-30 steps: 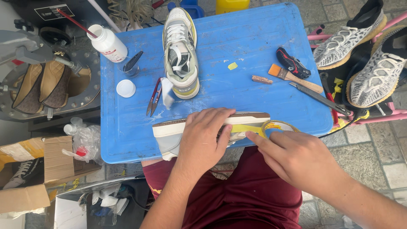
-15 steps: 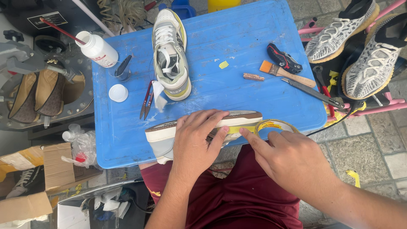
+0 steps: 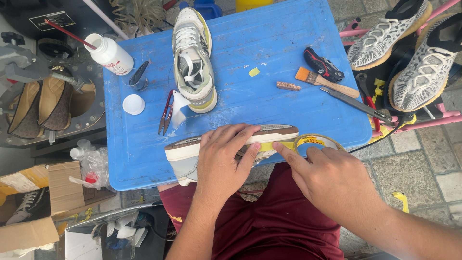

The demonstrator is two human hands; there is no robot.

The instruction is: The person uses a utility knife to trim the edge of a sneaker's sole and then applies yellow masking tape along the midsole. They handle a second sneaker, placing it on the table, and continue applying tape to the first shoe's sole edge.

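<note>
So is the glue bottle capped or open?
Open: the white bottle has a red-handled stick in its mouth, and a white cap lies apart on the table.
</note>
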